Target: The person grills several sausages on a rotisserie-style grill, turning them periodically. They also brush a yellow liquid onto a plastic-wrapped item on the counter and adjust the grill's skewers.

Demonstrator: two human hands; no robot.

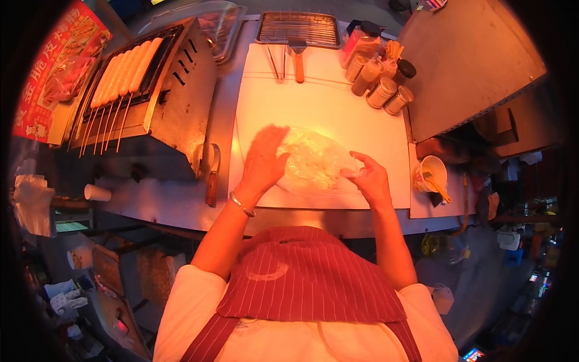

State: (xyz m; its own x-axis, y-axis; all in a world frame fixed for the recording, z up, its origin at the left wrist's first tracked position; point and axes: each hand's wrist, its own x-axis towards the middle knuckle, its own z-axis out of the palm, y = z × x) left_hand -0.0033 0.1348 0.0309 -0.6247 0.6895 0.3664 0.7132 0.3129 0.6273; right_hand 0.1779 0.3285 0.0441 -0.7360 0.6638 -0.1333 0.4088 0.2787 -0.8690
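A clear plastic bag (pixel 312 163) with a pale, lumpy mass inside lies on the white board (pixel 271 102) in front of me. At the bag's left side is my left hand (pixel 267 158), palm turned inward and fingers extended; a bangle circles that wrist. My right hand (pixel 371 174) pinches the bag's right edge between thumb and forefinger. What exactly the bag contains cannot be told through the shiny film.
Sausages on sticks (pixel 126 70) lie on a metal grill (pixel 181 90) at left, with a wooden-handled knife (pixel 212 181) beside it. Tongs (pixel 277 63), a spatula (pixel 298 63) and a wire-rack tray (pixel 298 29) are behind. Shaker jars (pixel 382 92) and a paper tub (pixel 429 174) stand right.
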